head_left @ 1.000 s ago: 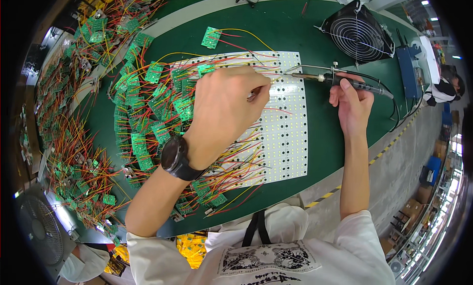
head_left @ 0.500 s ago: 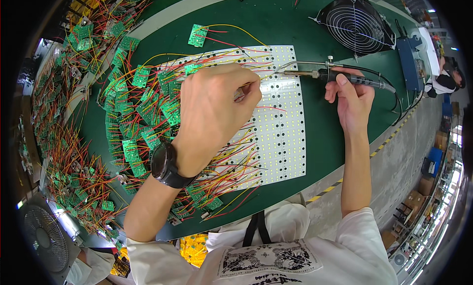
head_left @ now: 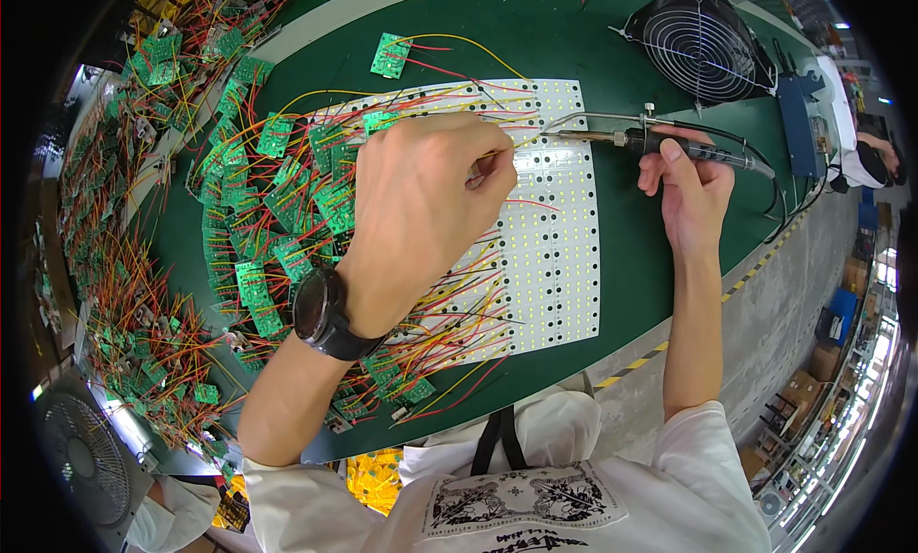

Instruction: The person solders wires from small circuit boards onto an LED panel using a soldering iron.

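My right hand [head_left: 690,175] grips a soldering iron [head_left: 703,151] by its black handle, with a thin metal feed tube fixed along it. The iron's tip points left, over the upper part of a white LED panel [head_left: 547,266]. Close to that tip, my left hand [head_left: 430,185] is closed in a pinch, and a thin yellow wire seems to come out from its fingertips; the grip itself is mostly hidden. Red, yellow and black wires run across the panel's left half from small green circuit boards [head_left: 253,287]. One green board [head_left: 390,55] lies apart above the panel.
A black fan with a wire guard [head_left: 703,46] stands at the back right, beside a blue box [head_left: 799,122] with cables. Heaped wired boards [head_left: 143,352] cover the left side. Another fan [head_left: 86,457] is at lower left. A person [head_left: 870,161] is at the far right.
The whole view has shifted slightly, so the table's things sit a little higher and to the right. Both hands and the iron keep nearly the same places over the panel.
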The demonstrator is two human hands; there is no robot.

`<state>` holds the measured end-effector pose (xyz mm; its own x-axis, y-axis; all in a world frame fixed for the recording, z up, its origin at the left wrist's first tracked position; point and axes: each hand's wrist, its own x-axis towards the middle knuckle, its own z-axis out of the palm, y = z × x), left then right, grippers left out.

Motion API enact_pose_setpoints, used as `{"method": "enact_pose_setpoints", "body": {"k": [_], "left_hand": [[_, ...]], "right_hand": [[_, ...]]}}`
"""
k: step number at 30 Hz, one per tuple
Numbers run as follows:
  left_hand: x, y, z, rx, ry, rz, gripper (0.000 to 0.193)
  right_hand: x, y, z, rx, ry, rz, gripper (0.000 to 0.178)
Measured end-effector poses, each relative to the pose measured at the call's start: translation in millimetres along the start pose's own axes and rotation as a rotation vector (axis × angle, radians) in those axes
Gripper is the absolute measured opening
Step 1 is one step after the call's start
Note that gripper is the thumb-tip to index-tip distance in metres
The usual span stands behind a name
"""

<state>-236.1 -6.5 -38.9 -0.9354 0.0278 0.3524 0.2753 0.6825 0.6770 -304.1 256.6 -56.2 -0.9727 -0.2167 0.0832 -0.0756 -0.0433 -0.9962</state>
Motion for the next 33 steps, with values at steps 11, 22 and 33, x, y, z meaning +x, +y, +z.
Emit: {"method": "enact_pose_setpoints", "body": {"k": [11,22,33], "left_hand": [[0,1,-1,0.013,-0.019,-0.018,0.008],[2,8,-3,-0.115,-0.132,0.290,0.009],[-1,1,-2,0.007,-0.107,0.247,0.009]], "right_hand": [[-1,-4,-3,0.149,0.055,0.001,0.026],[-1,-4,-2,0.136,0.053,0.021,0.025],[-5,-4,0,0.114,0.074,0.036,0.026]]}}
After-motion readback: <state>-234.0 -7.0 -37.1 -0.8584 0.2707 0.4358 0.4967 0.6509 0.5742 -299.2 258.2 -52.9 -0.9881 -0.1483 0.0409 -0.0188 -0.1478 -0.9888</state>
